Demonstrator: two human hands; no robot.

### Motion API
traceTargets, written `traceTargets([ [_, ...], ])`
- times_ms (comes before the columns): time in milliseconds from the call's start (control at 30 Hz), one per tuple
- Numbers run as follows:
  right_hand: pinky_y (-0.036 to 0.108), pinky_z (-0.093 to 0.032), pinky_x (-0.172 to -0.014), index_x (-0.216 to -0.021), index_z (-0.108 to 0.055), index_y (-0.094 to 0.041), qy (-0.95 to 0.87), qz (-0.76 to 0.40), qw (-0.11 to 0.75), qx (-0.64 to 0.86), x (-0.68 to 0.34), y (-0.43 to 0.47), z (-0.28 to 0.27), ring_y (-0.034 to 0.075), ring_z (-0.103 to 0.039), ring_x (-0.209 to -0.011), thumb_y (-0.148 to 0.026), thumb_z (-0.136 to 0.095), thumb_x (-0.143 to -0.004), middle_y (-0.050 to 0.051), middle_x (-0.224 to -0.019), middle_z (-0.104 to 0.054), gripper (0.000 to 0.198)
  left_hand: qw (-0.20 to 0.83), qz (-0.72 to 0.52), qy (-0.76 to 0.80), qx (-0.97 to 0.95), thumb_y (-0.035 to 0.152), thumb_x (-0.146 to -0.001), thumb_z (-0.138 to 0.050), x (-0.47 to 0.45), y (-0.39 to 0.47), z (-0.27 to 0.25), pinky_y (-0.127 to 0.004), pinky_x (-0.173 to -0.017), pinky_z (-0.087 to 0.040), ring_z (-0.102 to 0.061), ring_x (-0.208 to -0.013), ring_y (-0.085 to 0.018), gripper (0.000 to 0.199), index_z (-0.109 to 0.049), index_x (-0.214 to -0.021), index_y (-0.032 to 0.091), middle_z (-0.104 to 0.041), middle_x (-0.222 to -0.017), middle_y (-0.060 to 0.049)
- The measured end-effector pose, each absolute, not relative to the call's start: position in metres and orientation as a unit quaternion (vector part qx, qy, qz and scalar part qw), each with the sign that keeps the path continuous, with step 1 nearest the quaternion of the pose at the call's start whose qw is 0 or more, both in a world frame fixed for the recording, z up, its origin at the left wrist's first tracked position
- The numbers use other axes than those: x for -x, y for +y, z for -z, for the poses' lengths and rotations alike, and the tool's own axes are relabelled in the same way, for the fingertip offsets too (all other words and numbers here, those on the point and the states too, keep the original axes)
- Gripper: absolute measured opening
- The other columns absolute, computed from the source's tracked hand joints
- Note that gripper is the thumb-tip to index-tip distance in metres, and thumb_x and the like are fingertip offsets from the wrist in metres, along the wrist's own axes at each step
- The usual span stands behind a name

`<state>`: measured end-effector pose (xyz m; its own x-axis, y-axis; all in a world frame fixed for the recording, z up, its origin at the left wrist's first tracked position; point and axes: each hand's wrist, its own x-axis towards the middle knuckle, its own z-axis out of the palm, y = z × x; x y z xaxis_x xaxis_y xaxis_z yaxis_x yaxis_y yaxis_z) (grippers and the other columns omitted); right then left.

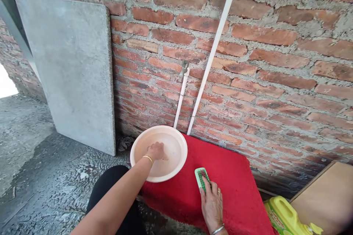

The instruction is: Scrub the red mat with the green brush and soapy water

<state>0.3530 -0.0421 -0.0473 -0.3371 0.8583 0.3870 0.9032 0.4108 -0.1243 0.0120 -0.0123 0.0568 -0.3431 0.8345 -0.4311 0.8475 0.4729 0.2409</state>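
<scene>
Head view: right fingers [207,185], apparently half-curled, hold brush [199,177].

Two hands [211,203], one basin [184,152], one brush [200,176], two white pipes [213,51], one yellow jug [280,216]

Low red-topped ledge [231,172], wide pale basin [184,154] at its left end, green brush [201,175] to the basin's right
</scene>
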Motion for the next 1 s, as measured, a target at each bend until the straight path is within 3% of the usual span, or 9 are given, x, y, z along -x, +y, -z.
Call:
traceTargets([
  [267,0.039,-0.047,-0.089,-0.136,-0.058,-0.036,-0.835,0.027,0.192,0.515,-0.341,-0.052,0.046,0.023,-0.06,-0.097,-0.04,-0.037,-0.1,0.007,-0.115,-0.063,0.042,0.244,0.008,0.823,-0.514,0.056,-0.055,-0.081,-0.011,-0.012,-0.052,-0.053,-0.102,-0.043,-0.052,-0.129,-0.041,0.083,-0.057,-0.126,0.019,-0.054,-0.14,-0.02],
  [600,0.04,-0.047,-0.086,-0.132,-0.062,-0.031,-0.801,0.051,0.203,0.56,-0.392,-0.037,0.046,0.025,-0.06,-0.094,-0.045,-0.032,-0.101,0.01,-0.112,-0.064,0.046,0.25,0.022,0.82,-0.513,0.053,-0.062,-0.076,-0.012,-0.012,-0.055,-0.051,-0.104,-0.041,-0.05,-0.131,-0.038,0.075,-0.055,-0.127,0.022,-0.052,-0.141,-0.018],
  [1000,0.04,-0.046,-0.087,-0.133,-0.061,-0.034,-0.808,0.048,0.198,0.553,-0.376,-0.046,0.043,0.024,-0.06,-0.095,-0.041,-0.032,-0.1,0.008,-0.114,-0.064,0.045,0.234,0.021,0.821,-0.521,0.055,-0.062,-0.075,-0.009,-0.011,-0.049,-0.051,-0.101,-0.044,-0.054,-0.127,-0.038,0.073,-0.058,-0.124,0.021,-0.055,-0.138,-0.019],
])
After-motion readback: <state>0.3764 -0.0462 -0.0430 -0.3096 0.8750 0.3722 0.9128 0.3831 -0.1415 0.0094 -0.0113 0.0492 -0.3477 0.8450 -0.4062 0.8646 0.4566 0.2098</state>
